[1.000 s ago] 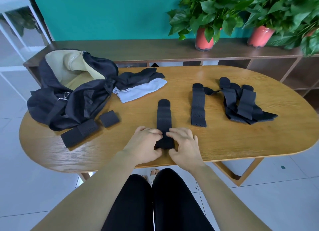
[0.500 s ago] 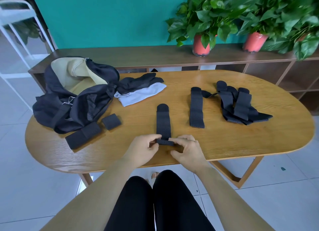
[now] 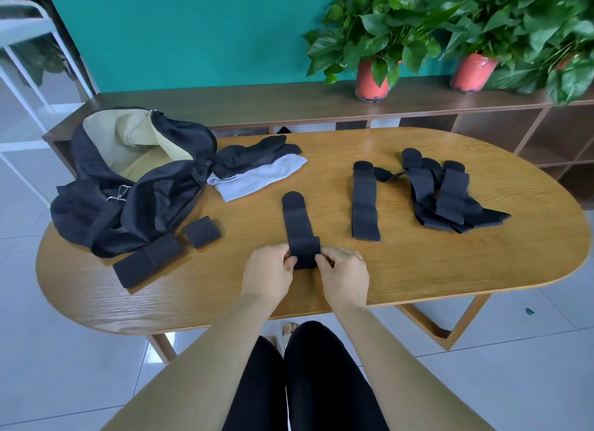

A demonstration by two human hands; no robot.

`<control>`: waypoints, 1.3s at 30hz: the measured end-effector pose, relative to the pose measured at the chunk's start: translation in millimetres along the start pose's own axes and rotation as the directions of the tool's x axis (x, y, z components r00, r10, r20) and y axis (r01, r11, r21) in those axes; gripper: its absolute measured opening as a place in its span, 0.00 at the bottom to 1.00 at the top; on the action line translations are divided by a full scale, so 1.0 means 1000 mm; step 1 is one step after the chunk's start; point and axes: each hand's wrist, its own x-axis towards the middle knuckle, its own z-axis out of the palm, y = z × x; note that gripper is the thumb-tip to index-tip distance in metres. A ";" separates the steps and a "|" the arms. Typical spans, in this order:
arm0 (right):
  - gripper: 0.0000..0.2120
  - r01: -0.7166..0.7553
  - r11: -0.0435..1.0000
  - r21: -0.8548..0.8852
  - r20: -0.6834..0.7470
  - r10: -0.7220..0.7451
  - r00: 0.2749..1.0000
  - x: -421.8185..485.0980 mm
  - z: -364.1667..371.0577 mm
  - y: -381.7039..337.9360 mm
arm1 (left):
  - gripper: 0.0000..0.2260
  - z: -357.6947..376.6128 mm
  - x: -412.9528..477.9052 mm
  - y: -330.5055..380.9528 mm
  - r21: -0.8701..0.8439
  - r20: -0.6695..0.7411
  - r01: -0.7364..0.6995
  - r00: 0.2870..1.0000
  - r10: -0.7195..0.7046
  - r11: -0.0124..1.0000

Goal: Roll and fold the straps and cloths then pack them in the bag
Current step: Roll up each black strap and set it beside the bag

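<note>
Here the oval wooden table [image 3: 418,269] carries the open black bag [image 3: 135,205] at far left, with folded cloths [image 3: 257,179] beside it. Near the front edge lies a black strap [image 3: 297,218]; the left hand [image 3: 268,273] and right hand [image 3: 345,274] pinch its rolled near end between curled fingers.

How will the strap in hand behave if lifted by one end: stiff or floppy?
Probably floppy: the strap bends smoothly over itself where the left hand and right hand pinch its near end. Likely light: it looks thin and perforated. The roll may spring open if released, though the small rolled bundle nearby holds its shape.
</note>
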 end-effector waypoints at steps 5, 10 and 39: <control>0.12 -0.002 0.998 -0.064 -0.008 0.001 1.000 0.003 0.005 0.001 | 0.13 0.000 0.001 0.006 0.057 -0.011 0.009 1.000 -0.008 0.998; 0.14 0.022 0.993 -0.112 -0.033 -0.026 0.999 0.004 0.007 0.000 | 0.22 0.005 0.002 0.002 0.090 -0.026 -0.035 0.999 0.038 0.995; 0.13 0.299 0.954 0.013 0.192 -0.296 0.936 -0.020 -0.008 0.013 | 0.16 -0.027 -0.023 -0.023 0.052 0.212 -0.173 0.964 0.158 0.984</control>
